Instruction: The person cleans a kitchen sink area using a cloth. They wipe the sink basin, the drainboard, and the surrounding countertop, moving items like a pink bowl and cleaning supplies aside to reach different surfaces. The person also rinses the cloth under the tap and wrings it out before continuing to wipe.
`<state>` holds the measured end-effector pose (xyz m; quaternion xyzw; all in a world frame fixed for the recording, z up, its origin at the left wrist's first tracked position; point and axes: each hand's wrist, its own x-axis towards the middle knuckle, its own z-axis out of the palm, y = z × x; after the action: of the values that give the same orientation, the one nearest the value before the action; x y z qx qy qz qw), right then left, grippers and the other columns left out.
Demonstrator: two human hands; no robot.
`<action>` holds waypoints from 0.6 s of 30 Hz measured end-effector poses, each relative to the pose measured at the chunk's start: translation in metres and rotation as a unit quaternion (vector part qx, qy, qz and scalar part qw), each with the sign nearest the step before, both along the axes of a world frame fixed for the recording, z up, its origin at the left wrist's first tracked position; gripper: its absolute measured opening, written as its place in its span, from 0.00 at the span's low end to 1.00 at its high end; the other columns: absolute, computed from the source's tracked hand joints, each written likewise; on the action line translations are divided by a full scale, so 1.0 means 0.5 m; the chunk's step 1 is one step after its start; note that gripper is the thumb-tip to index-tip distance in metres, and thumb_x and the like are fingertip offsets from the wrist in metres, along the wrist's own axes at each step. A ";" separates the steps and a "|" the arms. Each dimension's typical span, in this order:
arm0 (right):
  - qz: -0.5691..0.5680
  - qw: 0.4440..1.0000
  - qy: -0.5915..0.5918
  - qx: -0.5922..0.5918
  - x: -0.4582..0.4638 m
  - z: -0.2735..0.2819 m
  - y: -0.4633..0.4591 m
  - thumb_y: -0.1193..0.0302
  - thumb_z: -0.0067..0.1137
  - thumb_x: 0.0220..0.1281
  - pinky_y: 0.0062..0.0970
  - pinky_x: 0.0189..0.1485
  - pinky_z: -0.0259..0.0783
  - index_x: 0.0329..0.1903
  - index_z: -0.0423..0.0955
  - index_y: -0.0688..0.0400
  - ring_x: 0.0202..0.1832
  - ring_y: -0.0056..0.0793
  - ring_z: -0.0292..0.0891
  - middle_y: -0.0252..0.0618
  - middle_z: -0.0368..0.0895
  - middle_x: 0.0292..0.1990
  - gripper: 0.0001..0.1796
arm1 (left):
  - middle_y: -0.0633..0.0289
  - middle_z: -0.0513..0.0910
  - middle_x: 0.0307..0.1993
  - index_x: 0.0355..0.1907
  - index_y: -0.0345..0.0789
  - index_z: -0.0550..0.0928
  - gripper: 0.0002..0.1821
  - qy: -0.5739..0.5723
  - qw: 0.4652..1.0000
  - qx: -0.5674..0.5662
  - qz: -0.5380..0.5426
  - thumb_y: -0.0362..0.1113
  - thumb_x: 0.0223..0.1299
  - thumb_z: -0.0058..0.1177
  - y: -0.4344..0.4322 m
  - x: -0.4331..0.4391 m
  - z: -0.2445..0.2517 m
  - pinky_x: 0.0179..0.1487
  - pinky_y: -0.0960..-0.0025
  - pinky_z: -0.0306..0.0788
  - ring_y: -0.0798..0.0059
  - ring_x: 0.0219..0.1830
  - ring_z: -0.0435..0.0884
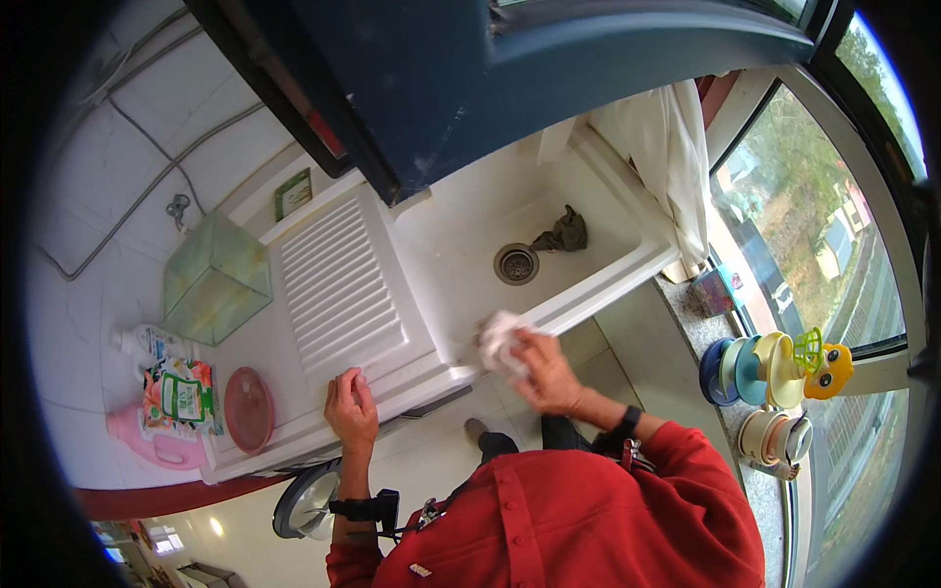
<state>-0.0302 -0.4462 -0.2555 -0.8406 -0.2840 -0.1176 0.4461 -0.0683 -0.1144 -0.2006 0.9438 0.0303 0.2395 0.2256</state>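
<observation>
My right hand (548,375) grips a crumpled white cloth (502,342), blurred, at the front rim of the white sink (581,307). Over the front edge of the ribbed washboard (342,272) is my left hand (353,408), its fingers loosely bent and nothing visible in it. Whether it touches the edge I cannot tell. Inside the basin, a dark wet cloth (566,231) lies beside the metal drain strainer (517,264).
Left of the washboard stand a glass tank (217,279), a pink basin (248,410), a floral refill pouch (180,397) and a pink jug (158,441). A dark blue cabinet (412,81) overhangs the sink. Stacking toys (764,367) sit on the right windowsill (680,301).
</observation>
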 end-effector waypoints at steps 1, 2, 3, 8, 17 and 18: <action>0.051 0.996 -0.025 -0.067 -0.013 -0.008 0.029 0.65 0.67 0.48 0.43 0.61 0.63 0.54 0.69 0.61 0.58 0.51 0.63 0.54 0.64 0.61 0.30 | 0.55 0.80 0.32 0.40 0.35 0.79 0.06 -0.001 1.000 -0.002 -0.002 0.30 0.61 0.50 0.000 0.000 -0.001 0.38 0.58 0.71 0.54 0.35 0.78; 0.051 0.996 -0.042 -0.061 -0.027 -0.016 0.063 0.66 0.66 0.49 0.42 0.59 0.64 0.51 0.71 0.59 0.55 0.46 0.66 0.50 0.67 0.59 0.25 | 0.55 0.80 0.32 0.40 0.35 0.79 0.06 -0.001 1.000 -0.010 -0.007 0.30 0.61 0.50 0.000 0.000 -0.001 0.38 0.58 0.71 0.54 0.34 0.78; 0.026 0.996 -0.067 -0.052 -0.026 -0.025 0.076 0.67 0.66 0.50 0.42 0.59 0.64 0.49 0.71 0.58 0.53 0.44 0.66 0.48 0.68 0.59 0.23 | 0.55 0.80 0.32 0.40 0.35 0.79 0.06 -0.001 1.000 -0.005 -0.006 0.30 0.61 0.50 0.000 0.000 -0.002 0.38 0.58 0.71 0.54 0.34 0.78; -0.047 0.978 -0.171 -0.106 0.002 -0.064 0.061 0.69 0.63 0.48 0.34 0.51 0.64 0.45 0.73 0.49 0.48 0.34 0.70 0.31 0.74 0.56 0.18 | 0.55 0.80 0.32 0.40 0.35 0.79 0.06 0.006 1.000 -0.017 -0.007 0.29 0.61 0.50 0.002 -0.002 -0.003 0.38 0.59 0.71 0.55 0.34 0.78; -0.298 0.915 -0.183 -0.201 0.104 -0.085 -0.230 0.75 0.59 0.47 0.38 0.51 0.61 0.48 0.72 0.53 0.51 0.39 0.69 0.34 0.75 0.55 0.21 | 0.56 0.80 0.30 0.40 0.36 0.79 0.06 0.007 1.000 -0.021 -0.001 0.29 0.61 0.50 -0.004 -0.001 0.005 0.37 0.59 0.71 0.57 0.32 0.78; -0.311 0.915 -0.174 -0.188 0.121 -0.082 -0.265 0.75 0.58 0.49 0.40 0.53 0.60 0.50 0.71 0.55 0.51 0.41 0.68 0.35 0.74 0.55 0.21 | 0.56 0.80 0.30 0.40 0.36 0.79 0.06 0.008 1.000 -0.017 -0.002 0.29 0.61 0.50 -0.005 -0.001 0.005 0.37 0.59 0.71 0.57 0.32 0.78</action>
<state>0.0302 -0.5786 -0.2964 -0.9212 -0.0983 -0.3389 0.1641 -0.0689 -0.1168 -0.1979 0.9418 0.0341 0.2313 0.2414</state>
